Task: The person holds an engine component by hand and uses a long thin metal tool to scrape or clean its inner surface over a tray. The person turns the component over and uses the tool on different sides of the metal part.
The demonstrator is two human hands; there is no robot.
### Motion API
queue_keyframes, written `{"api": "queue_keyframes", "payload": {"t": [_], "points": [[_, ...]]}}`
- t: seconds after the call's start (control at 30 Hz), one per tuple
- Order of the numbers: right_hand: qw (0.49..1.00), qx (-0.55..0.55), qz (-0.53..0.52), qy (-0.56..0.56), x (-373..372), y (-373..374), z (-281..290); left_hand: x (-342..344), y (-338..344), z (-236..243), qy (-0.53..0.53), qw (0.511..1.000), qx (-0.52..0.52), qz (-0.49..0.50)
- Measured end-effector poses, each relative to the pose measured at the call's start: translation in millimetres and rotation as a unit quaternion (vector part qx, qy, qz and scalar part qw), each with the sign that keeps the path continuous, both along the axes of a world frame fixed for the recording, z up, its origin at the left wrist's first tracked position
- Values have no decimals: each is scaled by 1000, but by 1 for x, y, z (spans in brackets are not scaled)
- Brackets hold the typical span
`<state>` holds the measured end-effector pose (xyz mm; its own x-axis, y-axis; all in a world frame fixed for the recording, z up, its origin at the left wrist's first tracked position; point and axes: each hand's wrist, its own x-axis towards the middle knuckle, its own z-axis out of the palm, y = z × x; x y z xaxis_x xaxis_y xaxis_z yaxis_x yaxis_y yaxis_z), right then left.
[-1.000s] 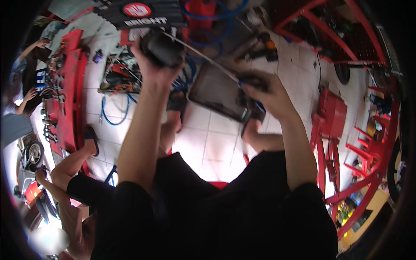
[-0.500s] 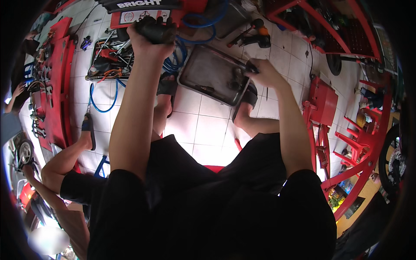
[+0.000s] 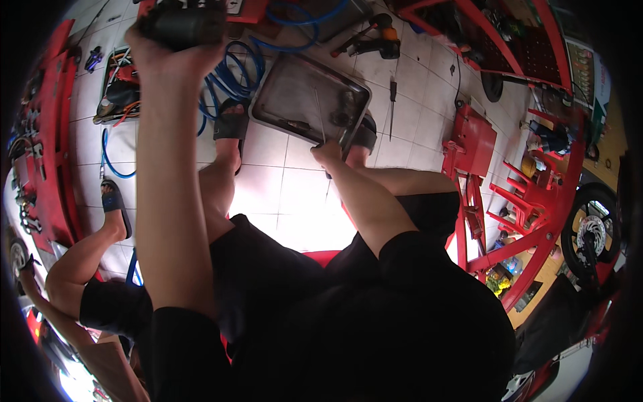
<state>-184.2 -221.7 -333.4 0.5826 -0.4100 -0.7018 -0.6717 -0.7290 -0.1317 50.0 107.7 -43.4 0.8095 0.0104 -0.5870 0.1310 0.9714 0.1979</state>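
My left hand [image 3: 175, 57], raised at the upper left, is closed around a dark, roughly cylindrical part [image 3: 182, 28]; its exact kind does not show. My right hand [image 3: 327, 154] is closed on a screwdriver at the near edge of a grey metal tray [image 3: 266, 119]. The screwdriver's thin shaft [image 3: 319, 110] points away over the tray, and a bit of dark handle shows below the fist. Inside the tray lie small dark parts [image 3: 343, 107] and dark residue. Another screwdriver [image 3: 392, 99] with a black handle lies on the tiles right of the tray.
A blue hose [image 3: 234, 74] coils left of the tray. Beyond it lies an orange-and-black power tool [image 3: 383, 41]. A toolbox [image 3: 119, 94] is partly behind my left arm. Red stands [image 3: 469, 144] are at right; another person's leg [image 3: 87, 249] is at left.
My left hand has lifted the dark part closer and to the left. My right hand has come from the tray's right side to its near edge. The whole view has shifted.
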Motion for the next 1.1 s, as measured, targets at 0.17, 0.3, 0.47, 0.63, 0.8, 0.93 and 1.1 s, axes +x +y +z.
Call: {"api": "queue_keyframes", "payload": {"t": [0.17, 0.3, 0.47, 0.63, 0.8, 0.93, 1.1], "points": [[948, 250, -177, 85, -23, -57, 11, 4, 19, -18, 1, 1000, -21, -17], [995, -21, -75, 57, -1, -70, -3, 8, 19, -24, 1, 999, -36, -33], [994, -91, -44, 39, 9, -73, -24, 10, 12, -36, 8, 998, -48, -50], [995, -87, -39, 9, 10, -75, -61, 10, 8, -36, 10, 997, -53, -59], [998, -59, 3, -28, 15, -63, -68, 11, 5, -39, 12, 996, -56, -68], [975, 9, 129, -180, 27, -25, -78, 6, 9, -35, 19, 997, -53, -57], [976, 123, -115, -142, 77, 53, -74, 4, -12, -38, 53, 995, -43, -66]]}}
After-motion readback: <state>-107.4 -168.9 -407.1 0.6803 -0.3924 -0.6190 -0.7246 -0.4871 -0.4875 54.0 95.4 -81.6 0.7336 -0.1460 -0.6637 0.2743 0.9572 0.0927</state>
